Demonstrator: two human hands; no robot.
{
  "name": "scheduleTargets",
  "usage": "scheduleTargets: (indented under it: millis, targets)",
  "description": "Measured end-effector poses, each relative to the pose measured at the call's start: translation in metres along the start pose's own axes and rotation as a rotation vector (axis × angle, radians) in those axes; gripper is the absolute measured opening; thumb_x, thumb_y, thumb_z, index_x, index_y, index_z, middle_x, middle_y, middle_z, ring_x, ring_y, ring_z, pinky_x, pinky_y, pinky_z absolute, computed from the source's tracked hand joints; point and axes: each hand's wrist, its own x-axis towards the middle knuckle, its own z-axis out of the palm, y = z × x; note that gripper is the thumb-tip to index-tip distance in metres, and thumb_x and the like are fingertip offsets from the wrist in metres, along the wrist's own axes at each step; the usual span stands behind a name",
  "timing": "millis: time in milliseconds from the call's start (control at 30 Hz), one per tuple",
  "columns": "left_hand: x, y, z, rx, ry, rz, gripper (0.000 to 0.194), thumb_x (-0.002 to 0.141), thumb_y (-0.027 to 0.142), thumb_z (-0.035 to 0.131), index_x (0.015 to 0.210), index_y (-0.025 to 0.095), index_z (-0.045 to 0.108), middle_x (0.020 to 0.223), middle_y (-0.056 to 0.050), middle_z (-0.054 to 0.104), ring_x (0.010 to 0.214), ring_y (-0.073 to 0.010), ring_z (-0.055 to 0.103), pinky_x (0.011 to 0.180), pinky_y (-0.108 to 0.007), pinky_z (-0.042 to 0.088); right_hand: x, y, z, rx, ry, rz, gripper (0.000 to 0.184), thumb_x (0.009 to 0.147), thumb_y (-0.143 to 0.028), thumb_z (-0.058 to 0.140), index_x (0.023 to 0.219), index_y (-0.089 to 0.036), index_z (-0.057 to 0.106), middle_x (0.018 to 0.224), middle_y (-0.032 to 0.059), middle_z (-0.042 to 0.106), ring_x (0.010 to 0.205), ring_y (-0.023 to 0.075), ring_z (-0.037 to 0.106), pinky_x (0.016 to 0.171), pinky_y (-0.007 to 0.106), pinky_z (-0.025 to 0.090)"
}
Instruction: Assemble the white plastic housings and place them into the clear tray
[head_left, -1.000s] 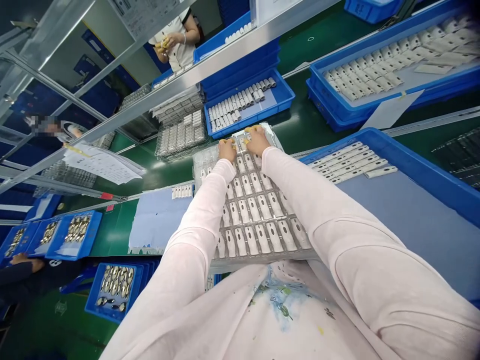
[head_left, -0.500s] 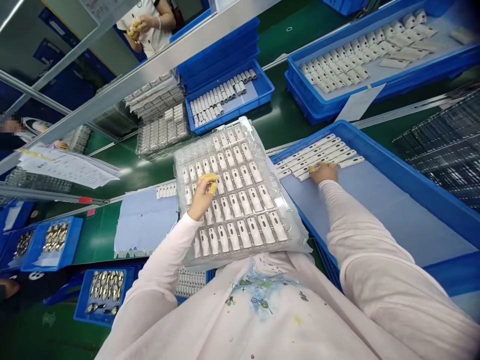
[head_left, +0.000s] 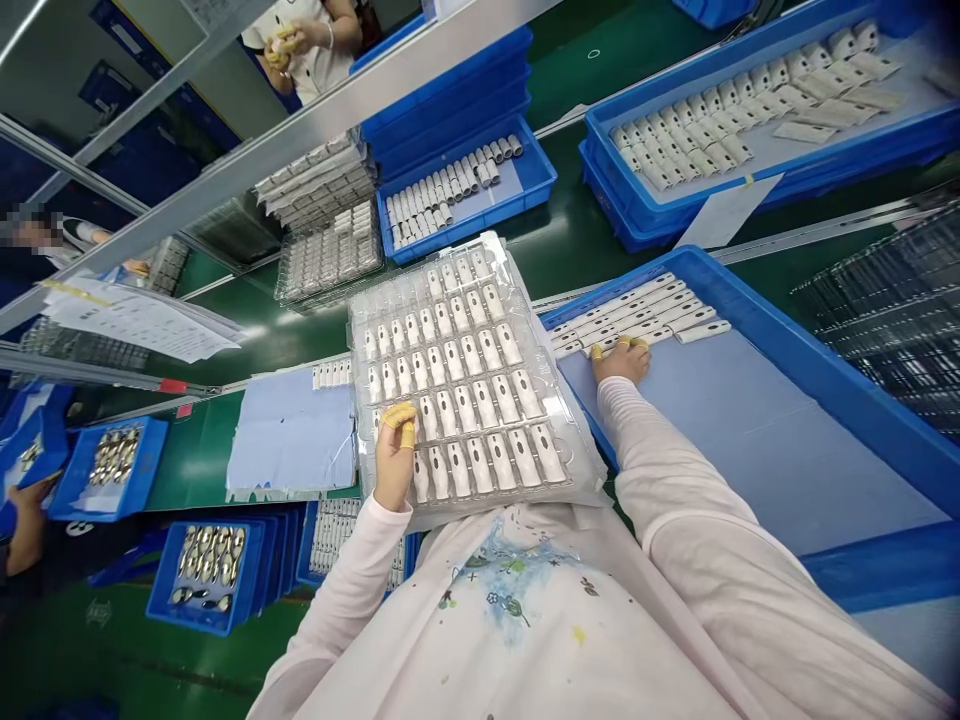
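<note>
My left hand (head_left: 394, 460), with yellow finger covers, hovers over the lower left of a clear plastic tray (head_left: 574, 440). Its fingers are curled together; what they hold, if anything, is hidden. Rows of white oval-holed casings (head_left: 478, 468) fill most of the tray's pockets, while several at the upper left look empty. Over to the right, my right hand (head_left: 621, 362) reaches into a blue bin (head_left: 810, 365). Yellow-covered fingers grip a white casing lengthwise at the front of the rows of casings (head_left: 637, 310) lying there.
Blue bins with white casings stand at the back (head_left: 480, 208) and back right (head_left: 675, 205). Stacked trays (head_left: 330, 265) sit at the back left. A blue sheet (head_left: 292, 440) lies left of my tray; bins of shiny metal parts (head_left: 199, 590) are lower left. Another person (head_left: 304, 45) works across the bench.
My left hand has moved down and toward me over the tray. The right hand has shifted left along the front of the casing rows. The view has moved slightly.
</note>
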Motion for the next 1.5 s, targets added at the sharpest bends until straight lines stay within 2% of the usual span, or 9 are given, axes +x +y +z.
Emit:
scheduleTargets:
  millis: [467,667,800,933,1067,1200,1300,1400,1500]
  targets:
    - [-0.01,-0.004,0.009,0.066,0.115,0.09,0.042,0.101,0.061,0.061,0.103,0.022,0.077,0.113,-0.01,0.074,0.116,-0.0223,0.069,0.11,-0.046,0.054,-0.01,0.002,0.026,-0.32,-0.119,-0.053,0.048,0.102,-0.046,0.067,0.137,-0.013,0.063,0.15,0.0175,0.057,0.144,0.0347,0.05,0.122,0.058,0.04]
    - [-0.008,-0.003,0.011,0.063,0.143,0.138,0.035,0.105,0.051,0.059,0.099,0.021,0.076,0.109,-0.009,0.074,0.111,-0.0204,0.07,0.106,-0.044,0.056,-0.018,-0.008,0.03,-0.296,-0.248,-0.126,0.044,0.102,-0.045,0.071,0.135,-0.017,0.066,0.14,0.0121,0.066,0.121,0.0261,0.067,0.104,0.049,0.059]
    - [-0.009,0.005,0.014,0.047,0.132,0.201,0.027,0.106,0.042,0.059,0.1,0.022,0.076,0.109,-0.008,0.074,0.109,-0.0187,0.071,0.101,-0.039,0.059,-0.015,-0.024,0.019,-0.223,-0.284,-0.197,0.037,0.103,-0.045,0.069,0.128,-0.017,0.068,0.126,0.0088,0.071,0.108,0.0217,0.071,0.095,0.043,0.063]
    - [-0.012,0.024,0.022,0.033,0.102,0.291,0.021,0.107,0.033,0.058,0.103,0.022,0.076,0.109,-0.007,0.074,0.105,-0.0168,0.073,0.093,-0.034,0.062,-0.006,-0.058,-0.007,-0.144,-0.261,-0.332,0.028,0.102,-0.043,0.07,0.111,-0.016,0.068,0.109,0.0056,0.071,0.096,0.019,0.068,0.091,0.04,0.059]
    - [-0.008,0.057,0.032,0.036,0.088,0.437,0.019,0.107,0.025,0.057,0.106,0.024,0.076,0.112,-0.006,0.074,0.11,-0.016,0.072,0.099,-0.035,0.061,-0.016,-0.117,-0.052,-0.052,-0.157,-0.491,0.016,0.099,-0.036,0.067,0.098,-0.021,0.062,0.106,0.0081,0.068,0.1,0.0228,0.064,0.096,0.041,0.052]
    - [0.008,0.093,0.049,0.158,0.074,0.715,0.036,0.108,0.016,0.052,0.139,0.029,0.065,0.134,-0.008,0.069,0.129,-0.0165,0.067,0.114,-0.037,0.056,-0.078,-0.178,-0.114,0.322,-0.109,-0.931,0.023,0.095,-0.044,0.072,0.088,-0.026,0.061,0.087,0.0035,0.065,0.079,0.0208,0.063,0.08,0.038,0.053]
    - [0.019,0.11,0.063,0.233,0.038,0.755,0.057,0.11,0.025,0.05,0.165,0.028,0.038,0.155,-0.014,0.057,0.149,-0.0222,0.054,0.125,-0.044,0.049,-0.143,-0.206,-0.154,0.573,-0.227,-1.188,0.028,0.094,-0.048,0.078,0.084,-0.027,0.063,0.077,-0.0018,0.067,0.06,0.0148,0.053,0.065,0.034,0.049]
    - [0.024,0.117,0.071,0.185,-0.014,0.806,0.068,0.11,0.029,0.052,0.171,0.029,0.023,0.159,-0.015,0.055,0.153,-0.0243,0.052,0.126,-0.044,0.049,-0.19,-0.215,-0.179,0.699,-0.36,-1.276,0.023,0.092,-0.041,0.084,0.083,-0.029,0.067,0.076,-0.0034,0.07,0.055,0.0138,0.053,0.056,0.033,0.046]
    - [0.02,0.119,0.07,0.134,-0.022,0.865,0.067,0.11,0.025,0.051,0.171,0.03,0.023,0.155,-0.015,0.058,0.148,-0.0249,0.059,0.121,-0.043,0.054,-0.21,-0.216,-0.188,0.741,-0.404,-1.253,0.019,0.092,-0.033,0.084,0.084,-0.03,0.067,0.076,-0.0046,0.07,0.057,0.0134,0.06,0.056,0.033,0.049]
